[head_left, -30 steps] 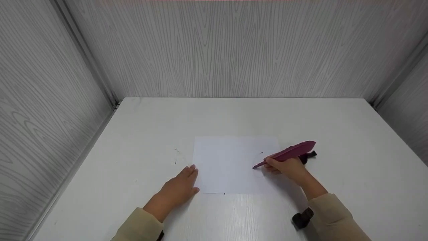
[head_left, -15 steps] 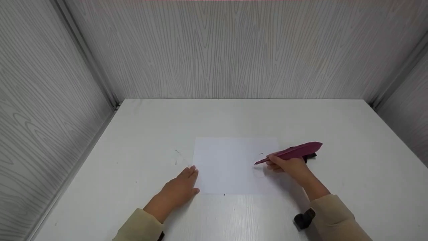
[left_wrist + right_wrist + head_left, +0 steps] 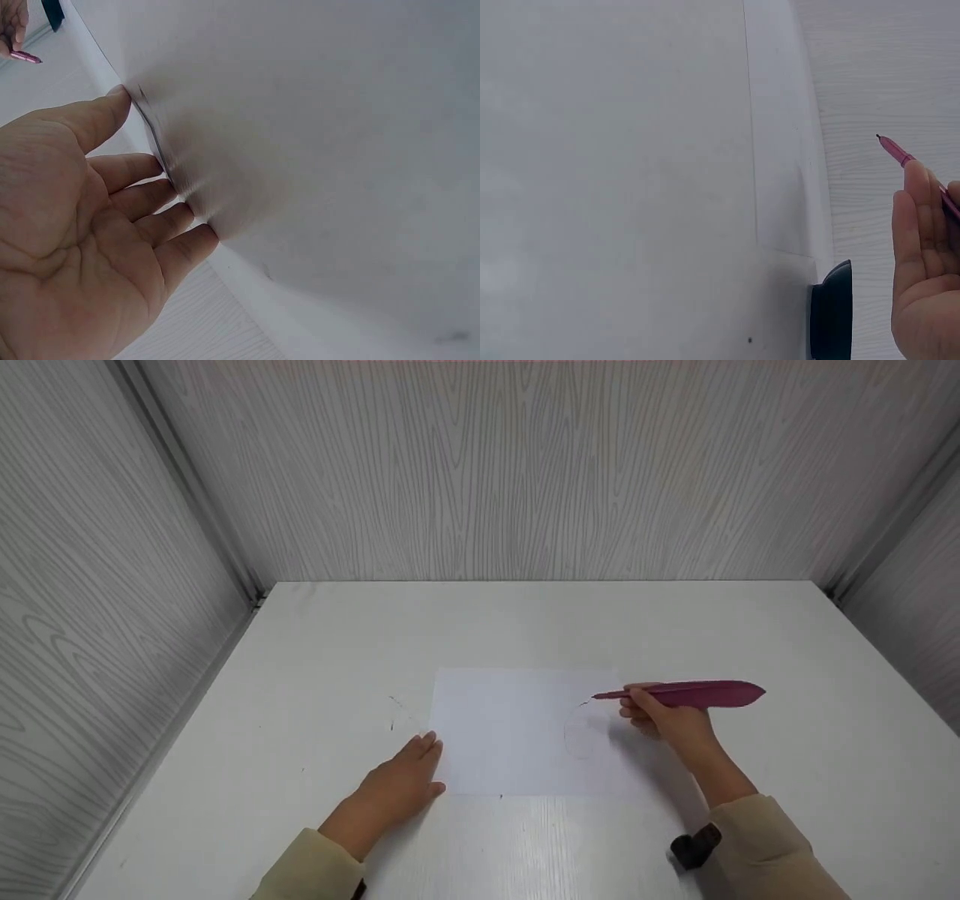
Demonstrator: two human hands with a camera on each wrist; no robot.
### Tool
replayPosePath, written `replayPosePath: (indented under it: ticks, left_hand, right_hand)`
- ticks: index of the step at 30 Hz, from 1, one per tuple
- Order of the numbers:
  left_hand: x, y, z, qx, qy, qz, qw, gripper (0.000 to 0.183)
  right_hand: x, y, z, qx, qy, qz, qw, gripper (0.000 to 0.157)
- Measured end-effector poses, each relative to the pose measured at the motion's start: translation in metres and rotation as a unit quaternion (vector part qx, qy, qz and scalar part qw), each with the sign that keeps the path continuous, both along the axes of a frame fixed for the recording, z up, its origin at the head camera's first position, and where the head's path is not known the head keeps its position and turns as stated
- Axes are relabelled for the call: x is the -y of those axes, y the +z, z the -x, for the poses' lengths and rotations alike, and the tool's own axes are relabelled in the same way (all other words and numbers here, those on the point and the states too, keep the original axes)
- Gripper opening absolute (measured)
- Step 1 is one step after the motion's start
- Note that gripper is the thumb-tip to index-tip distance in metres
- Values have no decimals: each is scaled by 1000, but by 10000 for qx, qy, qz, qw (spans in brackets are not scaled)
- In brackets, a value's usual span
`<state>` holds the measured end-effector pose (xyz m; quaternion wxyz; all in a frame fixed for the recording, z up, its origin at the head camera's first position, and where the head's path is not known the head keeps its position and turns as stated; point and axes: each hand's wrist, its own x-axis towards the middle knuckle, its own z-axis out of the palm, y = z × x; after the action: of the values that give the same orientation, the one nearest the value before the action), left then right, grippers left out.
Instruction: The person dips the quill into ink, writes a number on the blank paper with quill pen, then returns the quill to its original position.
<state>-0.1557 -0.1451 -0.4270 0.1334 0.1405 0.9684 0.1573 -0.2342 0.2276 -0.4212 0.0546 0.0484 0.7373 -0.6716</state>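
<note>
A white sheet of paper (image 3: 510, 727) lies on the white table, with a faint pencil-thin loop on its right part and a short dark stroke above that loop. My right hand (image 3: 667, 721) pinches a magenta feather-shaped pen (image 3: 709, 694), its tip pointing left over the paper's upper right. Whether the tip touches the paper, I cannot tell. In the right wrist view the slim end of the pen (image 3: 895, 150) sticks out past the fingers. At the paper's left edge, my left hand (image 3: 401, 781) rests with fingers extended; the left wrist view shows these fingertips (image 3: 202, 236) against a pale surface.
Several small dark marks (image 3: 394, 712) are on the table left of the paper. A grey wood-grain panel (image 3: 480, 472) stands behind the table, with others at both sides. A black device (image 3: 695, 846) sits at the right wrist by the beige sleeve.
My right hand has moved up and to the right, and the pen has turned closer to level. More of the loop's line shows on the paper. The left hand stays in place.
</note>
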Motion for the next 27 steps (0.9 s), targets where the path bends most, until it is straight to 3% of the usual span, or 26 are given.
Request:
replayPosePath:
  ticks: [9,18,27]
  left_hand:
    - [3,-4,3,-52,-58,21,10000,62]
    - [3,-3,1,-66,-54,0,10000,61]
    - [3,-5,3,-15,-26,9,10000,61]
  right_hand:
    - [-14,-1,1,-490,-147,81,9987,52]
    - [-25,2,0,-441,-190,306,9984,53]
    - [-38,6,-1,-463,-350,401,9975,42]
